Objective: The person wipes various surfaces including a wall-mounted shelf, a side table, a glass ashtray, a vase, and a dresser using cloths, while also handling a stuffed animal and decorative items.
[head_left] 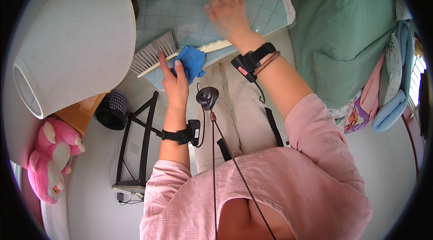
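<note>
Near the table's front edge, my left hand (176,81) is closed on a long-handled brush (155,52) with grey bristles and a cream handle. A folded blue cloth (191,63) is in the same grip, beside my thumb, and my index finger lies along the brush head. The brush handle slants up to the right and passes close to my right wrist. My right hand (228,12) is over the tabletop, fingers stretched out and smeared by motion. A small dark patch shows by its fingertips, too unclear to name.
A quilted pale-blue cover lies on the table (266,1). At left is a large white lampshade (85,28); below it are a pink plush toy (52,159), a dark basket (112,109) and a black metal frame (144,136). A bed with green bedding (343,37) is at right.
</note>
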{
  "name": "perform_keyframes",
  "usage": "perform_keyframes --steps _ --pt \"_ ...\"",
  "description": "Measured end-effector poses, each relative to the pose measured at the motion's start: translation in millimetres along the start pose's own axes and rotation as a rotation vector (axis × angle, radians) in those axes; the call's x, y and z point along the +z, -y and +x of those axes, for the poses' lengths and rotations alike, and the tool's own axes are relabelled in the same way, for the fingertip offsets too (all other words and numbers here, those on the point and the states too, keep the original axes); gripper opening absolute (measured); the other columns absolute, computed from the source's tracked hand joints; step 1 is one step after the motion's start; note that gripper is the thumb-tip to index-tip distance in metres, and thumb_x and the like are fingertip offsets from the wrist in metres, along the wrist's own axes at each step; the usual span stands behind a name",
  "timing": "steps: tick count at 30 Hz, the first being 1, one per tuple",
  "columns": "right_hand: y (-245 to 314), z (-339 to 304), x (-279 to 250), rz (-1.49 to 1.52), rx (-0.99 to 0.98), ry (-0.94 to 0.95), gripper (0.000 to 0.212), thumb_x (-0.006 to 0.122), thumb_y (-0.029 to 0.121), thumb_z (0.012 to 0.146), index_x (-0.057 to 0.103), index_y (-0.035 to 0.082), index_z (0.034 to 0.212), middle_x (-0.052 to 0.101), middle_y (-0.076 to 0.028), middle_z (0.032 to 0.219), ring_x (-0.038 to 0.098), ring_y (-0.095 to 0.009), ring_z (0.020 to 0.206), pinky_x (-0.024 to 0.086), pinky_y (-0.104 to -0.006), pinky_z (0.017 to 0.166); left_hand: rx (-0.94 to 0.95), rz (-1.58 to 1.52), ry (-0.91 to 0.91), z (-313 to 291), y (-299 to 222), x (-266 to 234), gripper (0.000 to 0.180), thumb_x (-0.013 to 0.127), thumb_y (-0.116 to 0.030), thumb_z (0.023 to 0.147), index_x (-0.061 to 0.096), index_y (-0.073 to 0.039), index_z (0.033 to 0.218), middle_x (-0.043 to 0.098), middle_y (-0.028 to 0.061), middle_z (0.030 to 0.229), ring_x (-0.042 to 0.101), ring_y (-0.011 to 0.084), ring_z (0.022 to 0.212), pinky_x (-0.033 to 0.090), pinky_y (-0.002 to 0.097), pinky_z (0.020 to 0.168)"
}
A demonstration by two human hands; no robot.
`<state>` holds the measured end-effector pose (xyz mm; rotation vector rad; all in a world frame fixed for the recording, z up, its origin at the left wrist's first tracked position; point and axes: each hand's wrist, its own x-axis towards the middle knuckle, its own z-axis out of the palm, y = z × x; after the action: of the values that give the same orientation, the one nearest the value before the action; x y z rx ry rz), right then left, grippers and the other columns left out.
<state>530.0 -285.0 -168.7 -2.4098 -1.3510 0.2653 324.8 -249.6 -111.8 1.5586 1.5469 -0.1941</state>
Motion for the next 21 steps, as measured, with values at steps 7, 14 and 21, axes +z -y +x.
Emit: perform_keyframes --steps 7,14,21 --pt "-8 18 -2 -0.01 -0.566 0.187 0.021 0.053 0.023 0.08 0.061 0.019 0.099 0.04 0.003 0.133 0.038 -0.021 0.121 0.036 -0.0457 0.093 0.065 0.01 -0.194 20 -6 1 0.053 0.058 -0.038 0.082 0.038 -0.002 0.115 0.059 0.0222 0.08 0.058 0.0323 0.072 0.045 0.0363 0.069" --pt "-57 22 -37 -0.153 0.143 -0.292 0.03 0.051 0.013 0.08 0.055 -0.001 0.106 0.053 -0.024 0.109 0.046 -0.039 0.11 0.039 -0.0435 0.091 0.095 -0.135 -0.227 23 3 9 0.055 0.065 -0.031 0.074 0.037 -0.001 0.111 0.052 0.0133 0.071 0.044 0.0211 0.059 0.042 0.0296 0.061" --pt "-12 -45 -2 0.072 -0.539 0.264 0.024 0.059 0.017 0.074 0.057 0.012 0.097 0.041 -0.001 0.133 0.039 -0.024 0.121 0.039 -0.0429 0.092 0.056 -0.115 -0.126 33 9 10 0.059 0.064 -0.031 0.075 0.035 0.0 0.115 0.052 0.022 0.102 0.052 0.0271 0.084 0.041 0.0317 0.079"
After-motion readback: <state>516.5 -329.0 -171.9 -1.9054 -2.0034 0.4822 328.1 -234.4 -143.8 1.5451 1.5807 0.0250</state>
